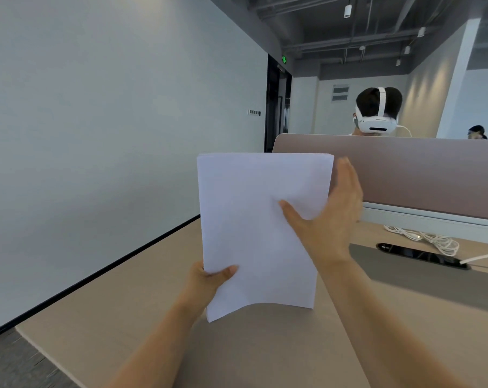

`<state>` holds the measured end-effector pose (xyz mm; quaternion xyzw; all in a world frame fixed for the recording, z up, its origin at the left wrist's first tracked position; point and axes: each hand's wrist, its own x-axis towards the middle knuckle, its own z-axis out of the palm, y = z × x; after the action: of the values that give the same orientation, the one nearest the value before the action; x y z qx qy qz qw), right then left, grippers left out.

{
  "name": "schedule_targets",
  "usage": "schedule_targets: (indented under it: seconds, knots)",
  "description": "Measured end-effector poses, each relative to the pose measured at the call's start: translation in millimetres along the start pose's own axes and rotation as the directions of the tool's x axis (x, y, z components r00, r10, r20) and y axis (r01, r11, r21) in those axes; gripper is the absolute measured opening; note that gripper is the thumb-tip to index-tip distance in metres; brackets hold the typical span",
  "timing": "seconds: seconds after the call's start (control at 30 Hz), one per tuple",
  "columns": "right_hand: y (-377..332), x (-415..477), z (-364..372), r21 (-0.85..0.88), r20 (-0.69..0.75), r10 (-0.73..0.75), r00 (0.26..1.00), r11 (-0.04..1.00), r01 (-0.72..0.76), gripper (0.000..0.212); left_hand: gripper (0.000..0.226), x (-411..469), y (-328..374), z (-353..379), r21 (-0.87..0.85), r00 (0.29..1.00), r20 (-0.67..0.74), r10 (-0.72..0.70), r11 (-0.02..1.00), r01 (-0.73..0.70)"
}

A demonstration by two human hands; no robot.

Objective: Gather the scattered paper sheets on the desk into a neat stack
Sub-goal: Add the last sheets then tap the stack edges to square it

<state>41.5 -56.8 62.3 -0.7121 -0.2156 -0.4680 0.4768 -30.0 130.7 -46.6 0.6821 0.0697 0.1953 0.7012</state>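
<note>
One stack of paper sheets [254, 225]: white, blank on the side facing me, held upright above the bench [125, 317], top edges lined up, bottom edge bowed and lifted off the surface.

Two hands on it. Left hand [209, 278]: grips the lower left edge, thumb on the front face, fingers hidden behind the sheets. Right hand [329, 217]: fingers straight and together, laid flat along the right edge, thumb stretched across the front face; fingertips slightly blurred.

One bench: tan top, with a plain white wall along its left side.

One partition [419, 169]: dusty pink, standing along the far side of the bench behind the stack.

One white cable [427, 239]: loosely coiled on the bench near the partition, to the right of my right hand.

One black cable slot [419, 254]: set in a grey strip just in front of the coil.

One person [377, 113]: beyond the partition, seen from behind, wearing a white headset.
</note>
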Motion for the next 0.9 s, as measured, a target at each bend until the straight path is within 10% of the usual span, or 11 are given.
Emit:
schedule_targets:
  seconds: [0.13,0.27,0.6,0.77,0.9]
  knots:
    - [-46.9,20.1,25.9,-0.217,0.262,-0.448,0.855,0.836,0.504,0.078,0.009,0.0,0.4,0.8,0.026,1.0,-0.011,0.007,1.0,-0.007]
    - [-68.3,52.8,35.5,-0.269,0.677,-0.22,0.702,0.814,0.515,0.086,0.011,-1.6,1.5,0.4,0.035,1.0,0.008,0.016,0.999,-0.017]
    - [-86.7,75.5,17.7,-0.277,0.779,-0.101,0.619,0.829,0.485,0.094,0.016,-2.6,1.0,-3.2,0.038,0.998,0.044,0.038,0.998,-0.04]
    - [-96.4,76.7,4.0,-0.322,0.784,-0.041,0.619,0.826,0.462,0.063,0.017,-6.8,3.4,-3.1,0.036,0.996,0.076,0.056,0.998,-0.059]
    - [-101.8,82.0,-4.3,-0.33,0.884,0.089,0.459,0.813,0.48,0.038,0.022,-9.3,4.6,-4.0,0.021,0.991,0.116,0.074,0.997,-0.077]
